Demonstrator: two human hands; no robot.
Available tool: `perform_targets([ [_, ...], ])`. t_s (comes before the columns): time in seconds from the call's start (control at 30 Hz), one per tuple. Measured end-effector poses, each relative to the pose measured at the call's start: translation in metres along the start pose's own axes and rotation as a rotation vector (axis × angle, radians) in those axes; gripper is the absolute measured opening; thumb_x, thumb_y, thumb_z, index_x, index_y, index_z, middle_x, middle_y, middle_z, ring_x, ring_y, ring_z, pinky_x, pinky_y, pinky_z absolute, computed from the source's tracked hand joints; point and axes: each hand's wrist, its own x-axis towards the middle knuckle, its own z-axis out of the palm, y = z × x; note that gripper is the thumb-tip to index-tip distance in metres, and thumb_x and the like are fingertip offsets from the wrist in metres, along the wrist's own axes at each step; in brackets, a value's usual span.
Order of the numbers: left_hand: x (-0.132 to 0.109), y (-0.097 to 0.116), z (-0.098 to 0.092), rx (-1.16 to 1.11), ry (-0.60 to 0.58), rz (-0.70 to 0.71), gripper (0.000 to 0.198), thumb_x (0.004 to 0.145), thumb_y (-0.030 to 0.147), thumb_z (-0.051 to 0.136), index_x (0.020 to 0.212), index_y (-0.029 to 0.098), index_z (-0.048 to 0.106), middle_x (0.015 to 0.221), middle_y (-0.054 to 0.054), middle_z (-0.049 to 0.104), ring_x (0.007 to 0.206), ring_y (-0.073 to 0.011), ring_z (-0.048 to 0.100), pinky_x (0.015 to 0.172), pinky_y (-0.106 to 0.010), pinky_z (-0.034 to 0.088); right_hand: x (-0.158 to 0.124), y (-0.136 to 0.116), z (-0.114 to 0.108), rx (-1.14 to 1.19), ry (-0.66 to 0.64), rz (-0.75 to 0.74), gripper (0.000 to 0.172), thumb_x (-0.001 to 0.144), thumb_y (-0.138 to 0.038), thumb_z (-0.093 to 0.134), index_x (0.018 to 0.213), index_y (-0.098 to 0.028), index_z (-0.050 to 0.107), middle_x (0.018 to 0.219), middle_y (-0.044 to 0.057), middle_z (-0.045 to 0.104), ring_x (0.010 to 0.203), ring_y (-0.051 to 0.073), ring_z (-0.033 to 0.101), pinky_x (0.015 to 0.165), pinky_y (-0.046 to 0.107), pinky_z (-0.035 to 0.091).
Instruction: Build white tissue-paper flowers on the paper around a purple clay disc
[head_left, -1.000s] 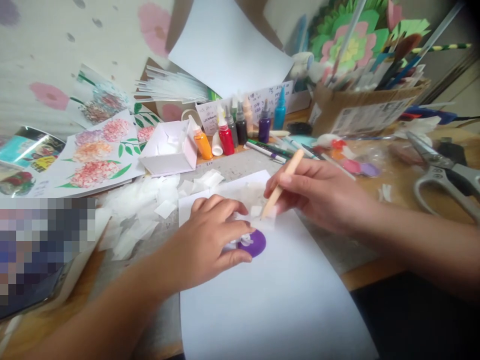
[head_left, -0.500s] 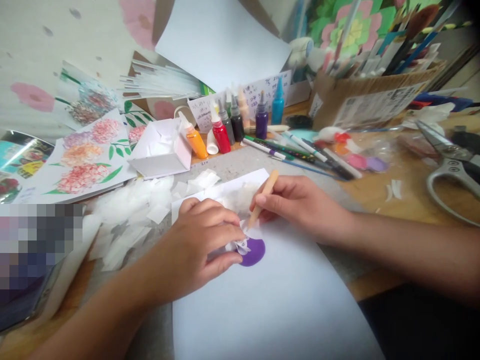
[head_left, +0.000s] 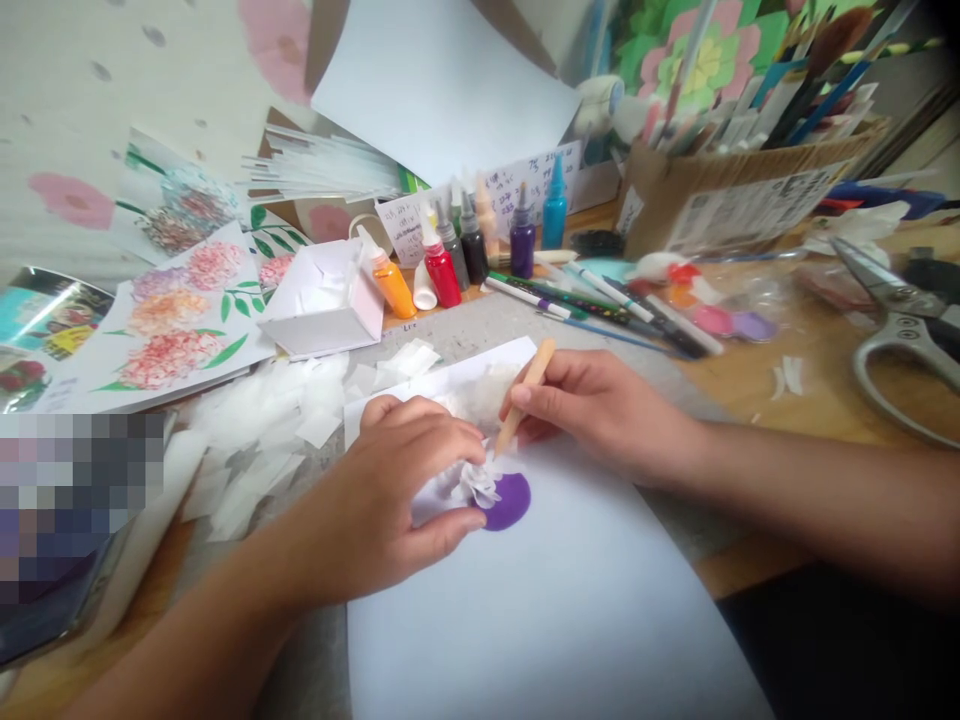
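Observation:
A white sheet of paper (head_left: 555, 610) lies in front of me with a purple circle (head_left: 510, 503) on it. My left hand (head_left: 390, 500) curls over the sheet, thumb and fingers closed around a crumpled white tissue piece (head_left: 478, 483) at the circle's left edge. My right hand (head_left: 592, 405) grips a thin wooden stick (head_left: 525, 395) like a pen. Its tip presses down into the tissue beside the circle.
Loose white tissue squares (head_left: 262, 420) and a white paper box (head_left: 322, 300) lie to the left, with flower pictures (head_left: 176, 325) beyond. Paint bottles (head_left: 465, 250), pens (head_left: 592, 300), a cardboard box of tools (head_left: 742, 190) and scissors (head_left: 900, 320) crowd the back and right.
My right hand brought the stick down and left to the tissue at the purple circle. The tissue has bunched up under my left fingers. The view shifted slightly.

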Motion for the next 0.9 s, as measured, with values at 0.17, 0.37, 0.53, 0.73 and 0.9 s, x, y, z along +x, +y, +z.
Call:
perform_targets([
  [0.17,-0.0001,0.0017,-0.0005,-0.012,-0.027,-0.045,0.042,0.079,0.030,0.068,0.114,0.027,0.045,0.112,0.001,0.057,0.108,-0.0207,0.049,0.093,-0.037,0.030,0.0008,0.0013,-0.0006,0.001,0.003,0.003,0.016,0.086,-0.025,0.058,0.074,-0.019,0.066,0.072,-0.001,0.070,0.064,0.011,0.065,0.063,0.022,0.055],
  [0.37,0.0025,0.0035,-0.0020,0.022,-0.067,0.021,0.033,0.082,0.032,0.066,0.111,0.031,0.052,0.109,0.004,0.062,0.109,-0.0206,0.049,0.092,-0.038,0.027,0.0015,-0.0005,-0.0004,-0.088,0.002,-0.005,0.015,0.084,-0.027,0.059,0.073,-0.019,0.066,0.070,-0.001,0.068,0.061,0.011,0.061,0.061,0.022,0.052],
  [0.53,0.0020,0.0042,-0.0011,0.029,-0.061,0.004,0.026,0.081,0.031,0.067,0.104,0.031,0.056,0.107,0.004,0.062,0.109,-0.0207,0.050,0.090,-0.039,0.026,0.0016,-0.0011,0.0007,-0.187,0.009,-0.030,0.016,0.085,-0.024,0.057,0.072,-0.019,0.064,0.071,0.000,0.068,0.063,0.013,0.062,0.062,0.025,0.051],
  [0.73,0.0024,0.0038,-0.0013,0.004,-0.071,0.002,0.024,0.080,0.030,0.068,0.101,0.030,0.057,0.105,0.004,0.063,0.106,-0.0200,0.050,0.089,-0.039,0.026,0.0011,0.0004,0.0008,-0.294,-0.066,-0.115,0.019,0.088,-0.025,0.054,0.072,-0.018,0.063,0.072,0.001,0.069,0.068,0.014,0.062,0.067,0.025,0.048],
  [0.9,0.0034,0.0051,-0.0022,-0.001,-0.070,-0.003,0.022,0.080,0.028,0.067,0.100,0.028,0.058,0.104,0.004,0.064,0.105,-0.0201,0.051,0.090,-0.038,0.026,-0.0009,0.0020,0.0026,-0.349,-0.070,-0.161,0.020,0.088,-0.023,0.054,0.072,-0.016,0.064,0.074,0.001,0.069,0.070,0.014,0.062,0.067,0.025,0.047],
])
